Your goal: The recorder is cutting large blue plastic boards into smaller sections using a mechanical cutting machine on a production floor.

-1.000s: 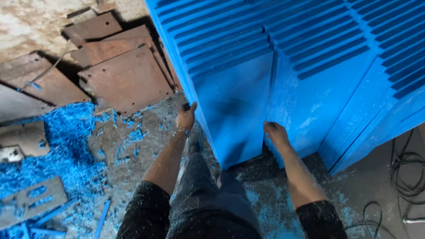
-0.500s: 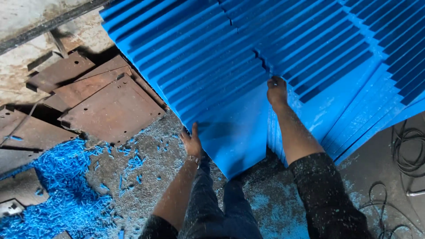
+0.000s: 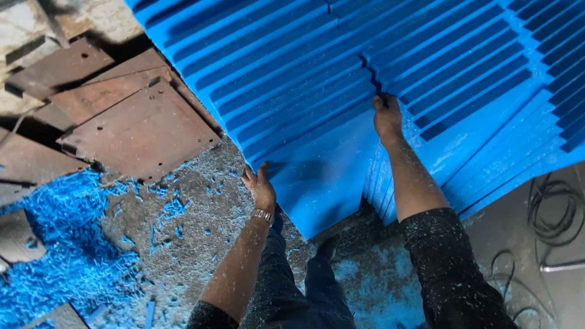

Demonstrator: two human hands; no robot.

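Since a second ago our right hand [image 3: 387,117] has climbed to the upright blue sheet's [image 3: 323,176] top edge, fingers clamped there. Our left hand [image 3: 261,187] presses its side, fingers apart; it looks stiff, heavy, best gripped by edges.

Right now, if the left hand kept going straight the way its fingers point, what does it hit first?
The left hand points up toward the front blue sheet, already at its left edge. Going on, it would likely meet the stacked blue sheets just above; depth is unclear from this view.
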